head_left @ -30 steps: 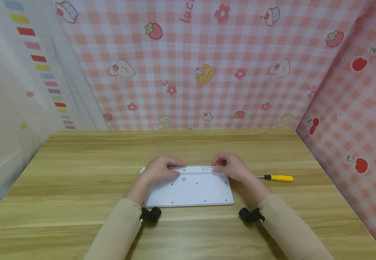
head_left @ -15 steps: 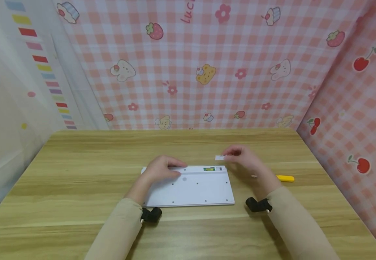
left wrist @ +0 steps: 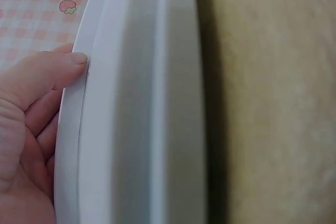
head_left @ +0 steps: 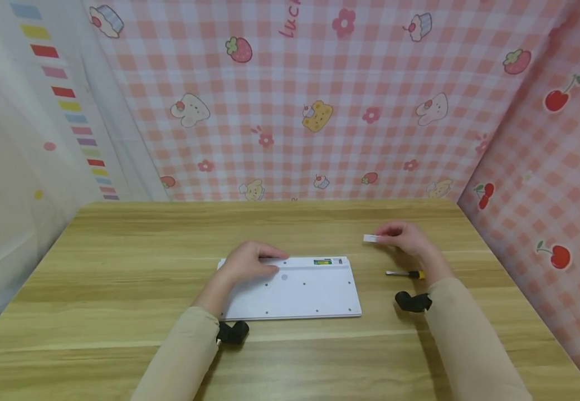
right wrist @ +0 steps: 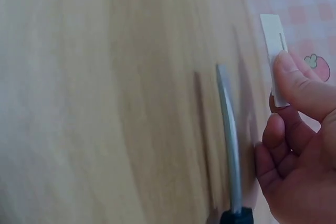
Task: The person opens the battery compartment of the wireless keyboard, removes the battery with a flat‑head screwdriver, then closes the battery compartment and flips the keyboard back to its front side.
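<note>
A white keyboard (head_left: 290, 298) lies underside up on the table, small dark screw holes dotting it. My left hand (head_left: 244, 260) grips its far left edge; in the left wrist view the thumb (left wrist: 73, 65) presses the edge and the fingers curl behind. Near the keyboard's far right corner, a green battery (head_left: 322, 262) shows in an uncovered slot. Off to the right, above the table, my right hand (head_left: 407, 240) pinches a small white battery cover (head_left: 370, 238). The right wrist view shows this cover (right wrist: 273, 45) between thumb and fingers.
A screwdriver (head_left: 404, 274) with a yellow and black handle lies right of the keyboard, partly hidden under the right wrist. Its metal shaft (right wrist: 231, 140) shows large in the right wrist view. A checked pink cloth (head_left: 290, 156) hangs behind the wooden table (head_left: 119, 278).
My right hand has lifted the battery cover off the keyboard and carried it right, baring the green battery. The left hand has stayed in place on the keyboard.
</note>
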{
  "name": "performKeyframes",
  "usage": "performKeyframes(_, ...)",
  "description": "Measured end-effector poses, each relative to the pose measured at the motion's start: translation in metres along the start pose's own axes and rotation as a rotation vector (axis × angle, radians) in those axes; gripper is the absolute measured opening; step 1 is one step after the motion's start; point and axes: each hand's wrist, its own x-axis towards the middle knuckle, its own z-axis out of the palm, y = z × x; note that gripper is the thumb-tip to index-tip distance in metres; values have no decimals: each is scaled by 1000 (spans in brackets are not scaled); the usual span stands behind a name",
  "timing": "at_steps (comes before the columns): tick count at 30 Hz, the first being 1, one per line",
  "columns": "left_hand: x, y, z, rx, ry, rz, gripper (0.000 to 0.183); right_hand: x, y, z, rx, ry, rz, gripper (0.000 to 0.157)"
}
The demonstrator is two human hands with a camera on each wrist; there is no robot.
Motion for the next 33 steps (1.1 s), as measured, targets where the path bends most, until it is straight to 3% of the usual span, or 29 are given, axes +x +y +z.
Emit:
performKeyframes(5,-1,0,0,2,2,-10,30,2,2,5,-47,-5,-46,21)
performKeyframes(11,-1,1,0,1,-1,-21,31,2,3,10,-75,22,-37,17)
performKeyframes(22,0,-2,2,8,5,-19,31,3,7,16,-111,86,-59,18)
performKeyframes(33,0,1,2,6,4,-48,30,-1,12,11,-103,71,-77,21)
